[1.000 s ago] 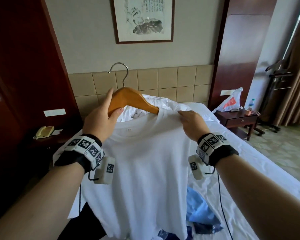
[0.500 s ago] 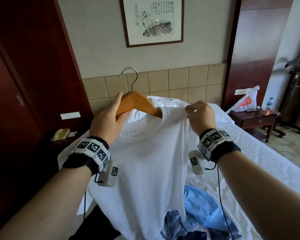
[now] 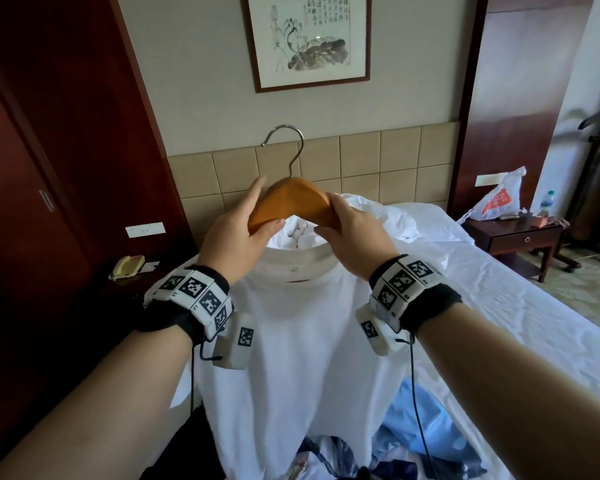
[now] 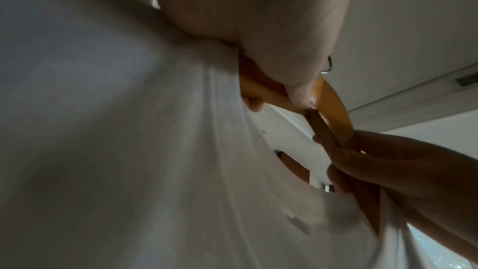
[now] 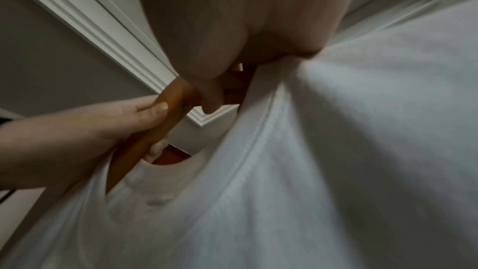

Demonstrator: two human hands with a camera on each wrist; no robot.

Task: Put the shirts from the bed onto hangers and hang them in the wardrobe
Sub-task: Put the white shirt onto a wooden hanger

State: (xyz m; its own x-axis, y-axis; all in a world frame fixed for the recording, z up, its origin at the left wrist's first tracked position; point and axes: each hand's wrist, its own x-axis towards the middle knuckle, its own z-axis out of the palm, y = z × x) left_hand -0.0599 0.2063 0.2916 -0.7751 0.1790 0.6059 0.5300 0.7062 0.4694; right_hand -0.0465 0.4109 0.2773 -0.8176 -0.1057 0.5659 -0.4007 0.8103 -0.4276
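I hold a wooden hanger (image 3: 291,202) with a metal hook (image 3: 293,143) up in front of me over the bed. My left hand (image 3: 267,209) grips its left arm and my right hand (image 3: 329,216) grips its right arm. A white T-shirt (image 3: 302,341) hangs below; both hanger ends go down inside its collar. In the left wrist view my thumb presses the hanger (image 4: 333,105) beside the shirt (image 4: 129,150). In the right wrist view the hanger (image 5: 165,122) enters the collar of the shirt (image 5: 336,150).
On the white bed (image 3: 499,306) lie a light blue shirt (image 3: 430,427), a dark patterned garment (image 3: 326,459) and a black one (image 3: 187,452). A dark red wardrobe (image 3: 32,168) stands at left. A nightstand (image 3: 520,237) with a plastic bag (image 3: 499,199) is at right.
My right hand let go of the shirt's shoulder and took hold of the hanger's right arm. The left hand kept its grip. The hanger now sits more upright and centred.
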